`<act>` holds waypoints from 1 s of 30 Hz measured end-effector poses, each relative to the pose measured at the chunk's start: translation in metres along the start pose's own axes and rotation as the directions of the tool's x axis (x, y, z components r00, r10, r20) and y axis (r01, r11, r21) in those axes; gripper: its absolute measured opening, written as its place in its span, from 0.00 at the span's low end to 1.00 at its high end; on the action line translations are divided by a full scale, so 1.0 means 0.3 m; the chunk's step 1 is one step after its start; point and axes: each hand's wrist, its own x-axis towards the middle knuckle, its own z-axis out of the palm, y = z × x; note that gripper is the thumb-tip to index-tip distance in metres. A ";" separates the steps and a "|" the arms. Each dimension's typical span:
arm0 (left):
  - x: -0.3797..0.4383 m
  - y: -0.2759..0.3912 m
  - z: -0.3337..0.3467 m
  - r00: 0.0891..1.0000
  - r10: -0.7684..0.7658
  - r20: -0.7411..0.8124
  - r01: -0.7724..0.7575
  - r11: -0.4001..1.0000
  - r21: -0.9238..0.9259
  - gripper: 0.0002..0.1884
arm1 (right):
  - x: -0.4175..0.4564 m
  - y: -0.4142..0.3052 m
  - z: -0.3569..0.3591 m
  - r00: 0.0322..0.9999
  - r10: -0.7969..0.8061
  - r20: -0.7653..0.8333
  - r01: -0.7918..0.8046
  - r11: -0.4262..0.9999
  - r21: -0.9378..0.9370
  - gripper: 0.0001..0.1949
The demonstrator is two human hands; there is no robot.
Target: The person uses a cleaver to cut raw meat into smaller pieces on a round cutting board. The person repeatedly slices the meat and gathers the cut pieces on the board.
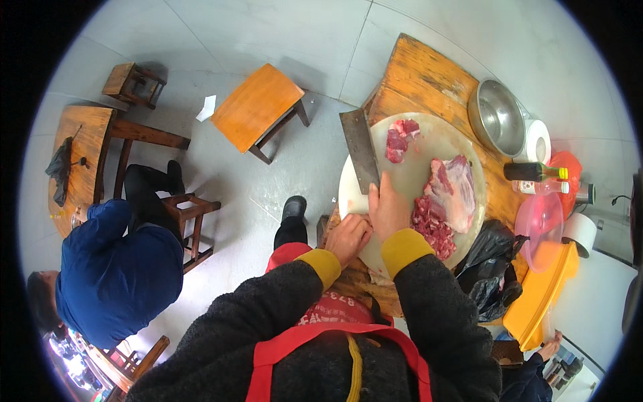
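Observation:
My right hand [390,207] grips a broad cleaver [359,145] close to its blade, which points away from me over the left edge of a round white cutting board [402,176]. My left hand [348,240] is curled right beside it at the near-left rim of the board; whether its fingers hold the cleaver's handle is hidden. A large slab of raw meat [454,191] with pale fat lies on the board's right side. Touching its near end is a heap of small cut meat pieces [433,228]. A smaller raw chunk [400,139] rests near the far rim.
The board stands on a wooden table [427,70] with a steel bowl [497,118], a dark bottle [532,172], a pink plastic bowl [540,231], a black plastic bag [490,271] and a yellow tray [542,296]. A low stool [258,108] and a seated person [120,271] are to the left.

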 end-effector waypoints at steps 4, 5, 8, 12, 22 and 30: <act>0.010 0.010 -0.049 0.995 -0.062 -0.082 0.056 0.996 -0.074 0.11 | -0.050 0.028 -0.068 0.997 0.059 -0.042 -0.057 0.997 0.049 0.15; 0.002 0.014 -0.060 0.989 -0.100 -0.110 0.092 0.993 -0.081 0.11 | -0.112 0.029 -0.096 0.996 0.065 -0.058 -0.065 0.998 0.008 0.15; -0.014 -0.010 -0.042 0.989 -0.113 -0.093 0.095 0.979 -0.183 0.07 | -0.278 0.059 -0.142 0.998 0.058 0.021 -0.058 0.998 -0.021 0.15; -0.001 -0.006 -0.025 0.991 -0.110 -0.075 0.092 0.974 -0.209 0.05 | -0.427 0.104 -0.149 0.979 0.136 0.155 -0.127 0.990 -0.066 0.16; 0.002 -0.045 0.014 0.996 -0.006 -0.084 0.003 0.999 -0.042 0.07 | -0.237 0.057 -0.014 0.997 0.041 0.058 -0.034 0.991 -0.126 0.18; 0.002 -0.036 -0.003 0.999 0.019 -0.034 -0.018 1.000 0.024 0.06 | -0.016 0.021 -0.010 0.999 0.003 -0.053 -0.007 0.997 -0.077 0.19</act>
